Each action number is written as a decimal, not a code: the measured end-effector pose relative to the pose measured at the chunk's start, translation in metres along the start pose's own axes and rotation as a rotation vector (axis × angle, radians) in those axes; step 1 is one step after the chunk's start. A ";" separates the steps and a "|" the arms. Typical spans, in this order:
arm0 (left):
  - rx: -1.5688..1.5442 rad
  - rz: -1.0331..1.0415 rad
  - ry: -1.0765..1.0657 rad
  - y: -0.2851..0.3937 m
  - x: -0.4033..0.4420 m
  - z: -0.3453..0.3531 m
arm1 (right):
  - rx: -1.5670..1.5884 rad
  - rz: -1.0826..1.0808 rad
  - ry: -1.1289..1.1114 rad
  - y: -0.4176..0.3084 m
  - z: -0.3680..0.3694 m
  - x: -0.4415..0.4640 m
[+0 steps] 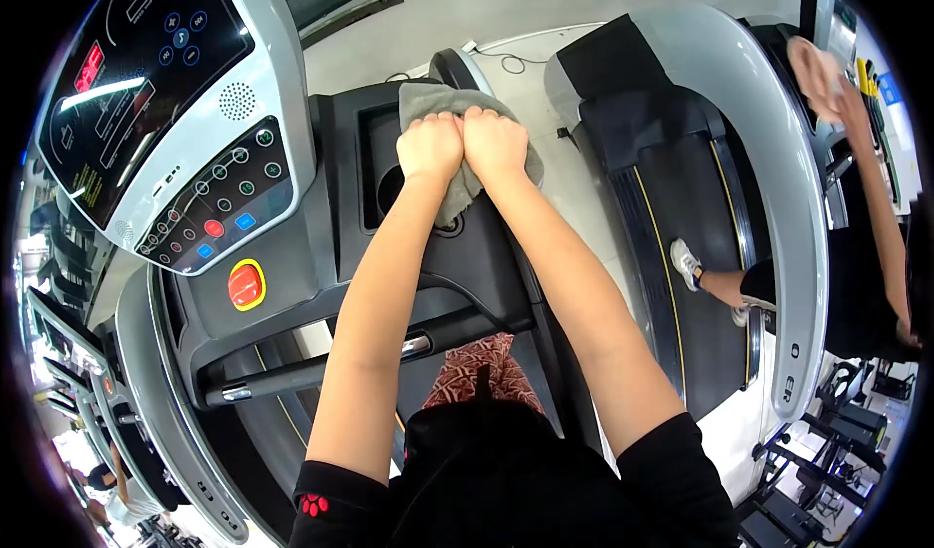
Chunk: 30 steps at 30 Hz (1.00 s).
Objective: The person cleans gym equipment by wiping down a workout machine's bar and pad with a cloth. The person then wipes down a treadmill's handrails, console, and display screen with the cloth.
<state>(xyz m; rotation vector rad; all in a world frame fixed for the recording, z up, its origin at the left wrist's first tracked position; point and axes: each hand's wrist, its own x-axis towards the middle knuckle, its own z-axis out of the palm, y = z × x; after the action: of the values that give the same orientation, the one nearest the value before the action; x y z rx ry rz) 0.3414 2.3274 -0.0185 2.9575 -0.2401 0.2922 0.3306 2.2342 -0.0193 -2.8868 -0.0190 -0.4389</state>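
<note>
The gray cloth (438,98) lay bunched on the far right side of the treadmill's console tray (336,110), in both hands. It looked light, soft and limp, with a towel-like nap; it would probably crumple rather than slip or break, and a gathered fold near its middle seemed the surest place to take hold. The left hand (431,146) and right hand (496,142) were closed on it side by side, knuckles up and touching.

Hidden were the fingertips, curled under, and most of the cloth's middle; whether it was damp could not be told. Its lower edge partly covered a round recess (453,232), and the left forearm cut across the cup holder (389,186). Glare streaked the display (102,95), leaving its red digits hard to read. Beyond the neighboring treadmill (686,237), another person's hand (815,81) was blurred, and whatever it held was unclear.
</note>
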 end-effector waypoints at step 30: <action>-0.130 0.254 -0.215 0.042 -0.109 -0.043 | -0.043 0.013 0.092 0.014 -0.056 -0.137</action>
<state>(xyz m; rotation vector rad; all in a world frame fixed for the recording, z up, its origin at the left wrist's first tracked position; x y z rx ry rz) 0.2204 2.3092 0.0063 2.8263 -0.6379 -0.0131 0.1843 2.2109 -0.0109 -2.9032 0.0248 -0.5762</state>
